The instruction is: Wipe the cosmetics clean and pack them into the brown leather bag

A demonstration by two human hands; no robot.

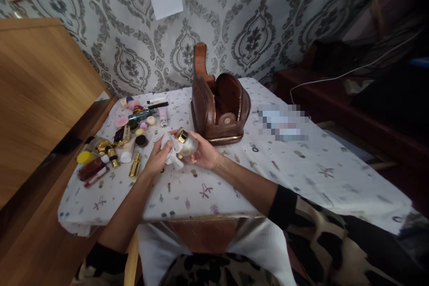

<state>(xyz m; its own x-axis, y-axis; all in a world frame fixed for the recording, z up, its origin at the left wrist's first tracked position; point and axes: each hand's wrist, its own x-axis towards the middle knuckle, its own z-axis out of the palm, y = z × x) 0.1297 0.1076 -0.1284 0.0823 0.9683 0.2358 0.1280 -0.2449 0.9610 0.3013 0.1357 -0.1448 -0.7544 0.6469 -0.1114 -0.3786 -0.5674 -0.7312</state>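
The left hand (159, 154) and right hand (205, 152) meet above a cloth-covered tabletop (301, 187), just in front of an open brown bag (203, 114). Between them is a pale jar (189, 145), wrapped by the right hand's curled fingers, so the right is the nearer hand. The jar's long axis leans, gold cap (182, 135) up and toward the left hand, which pinches a crumpled white tissue (173, 156) against the jar's left side.
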